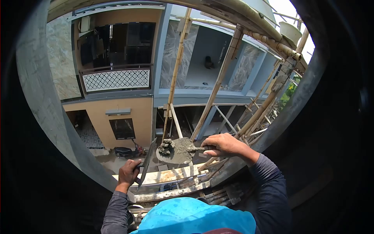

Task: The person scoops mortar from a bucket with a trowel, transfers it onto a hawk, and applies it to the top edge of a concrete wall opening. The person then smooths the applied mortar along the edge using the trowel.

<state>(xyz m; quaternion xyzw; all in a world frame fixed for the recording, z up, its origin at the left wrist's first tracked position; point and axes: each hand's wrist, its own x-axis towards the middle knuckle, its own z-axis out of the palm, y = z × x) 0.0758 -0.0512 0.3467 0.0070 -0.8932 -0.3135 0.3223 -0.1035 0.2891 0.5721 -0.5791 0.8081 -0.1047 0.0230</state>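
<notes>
My right hand (228, 147) is closed around the handle of a mason's trowel (180, 151), held out level in front of me. Grey wet mortar (166, 147) covers its blade, with a lumpy heap at the left end. My left hand (127, 173) grips a plastering trowel (147, 165), its thin flat plate tipped up nearly edge-on to the camera. A small gap separates the two tools, and the plate's upper end is close to the mortar. Fingers of the left hand are partly hidden behind the grip.
Bamboo scaffold poles (218, 82) rise in front and to the right. A light plank (171, 175) crosses below my hands. Grey plastered wall edges (58, 117) frame the opening. Beyond are a house with a lattice balcony (117, 80) and a motorbike (124, 152) far below.
</notes>
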